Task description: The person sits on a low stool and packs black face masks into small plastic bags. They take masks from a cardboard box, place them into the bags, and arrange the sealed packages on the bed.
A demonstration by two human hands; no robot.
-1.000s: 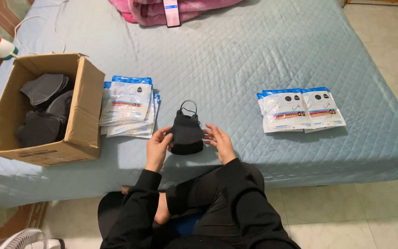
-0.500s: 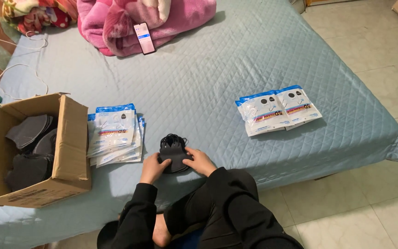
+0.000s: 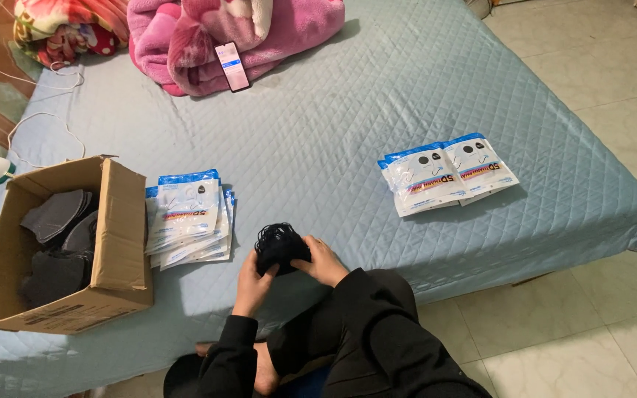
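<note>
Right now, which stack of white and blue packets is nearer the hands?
The fanned stack of packets beside the cardboard box, just off the left hand. The other packets lie far across the bed, beyond the right hand.

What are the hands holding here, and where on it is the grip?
Both hands hold a folded black mask: the left hand grips its lower left edge, the right hand its right side. Finger detail is too small to tell.

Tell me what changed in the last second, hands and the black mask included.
The black mask, held flat and open a second ago, is now bunched into a small folded wad between the left hand and right hand, both keeping their grip. The cardboard box, the packet stack and the two packets lie as before.
</note>
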